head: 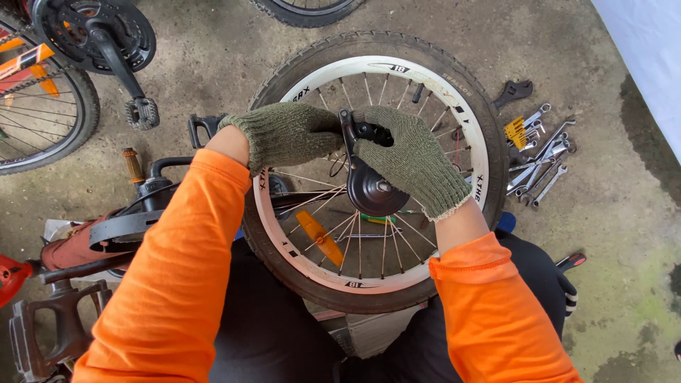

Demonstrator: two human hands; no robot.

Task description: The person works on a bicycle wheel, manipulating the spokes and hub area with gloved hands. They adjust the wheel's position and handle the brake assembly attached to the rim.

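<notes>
Olive knit gloves are covering both hands as the person is sitting over a small bicycle wheel [369, 71], which is lying flat across the lap so the hub faces up within easy reach. The left hand [287, 135] is closing around the spokes and the edge of a black arm on the hub, seemingly bracing the wheel against turning. The right hand [415, 159] is curling over the top of the dark round hub drum [372, 188], fingers gripping its upper part; what lies under the palm is hidden. An orange reflector [319, 237] is sitting among the lower spokes. On the concrete floor [610, 213], a cluster of spanners [539, 159] is lying just beside the tyre on the right, within arm's reach, with an adjustable wrench [513, 92] a little beyond. Another bicycle's crank and pedal [142, 112] are resting to the upper left.
</notes>
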